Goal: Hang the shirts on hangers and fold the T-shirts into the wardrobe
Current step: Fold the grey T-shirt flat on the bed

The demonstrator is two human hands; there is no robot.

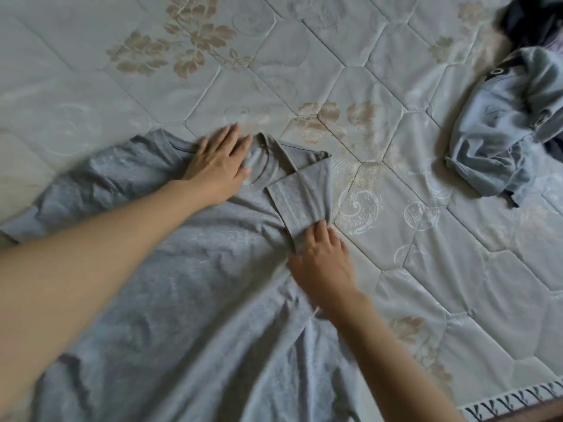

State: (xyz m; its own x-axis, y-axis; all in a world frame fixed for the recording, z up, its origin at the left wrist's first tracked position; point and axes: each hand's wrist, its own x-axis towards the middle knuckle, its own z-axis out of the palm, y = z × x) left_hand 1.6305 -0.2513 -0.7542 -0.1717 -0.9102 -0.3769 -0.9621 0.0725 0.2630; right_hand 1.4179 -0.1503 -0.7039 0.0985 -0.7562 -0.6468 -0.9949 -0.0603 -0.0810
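Observation:
A grey T-shirt (189, 284) lies spread flat on the mattress (396, 86), collar toward the far side. Its right sleeve (300, 193) is folded inward across the chest. My left hand (217, 164) lies flat with straight fingers on the shirt beside the collar. My right hand (324, 257) rests on the lower end of the folded sleeve, fingers bent down onto the cloth at the shirt's right edge. The left sleeve still lies spread out at the far left.
A crumpled pale blue-grey garment (502, 129) with dark print lies at the right, and a dark garment (530, 22) sits behind it in the top right corner. The mattress's patterned border (518, 400) runs along the bottom right.

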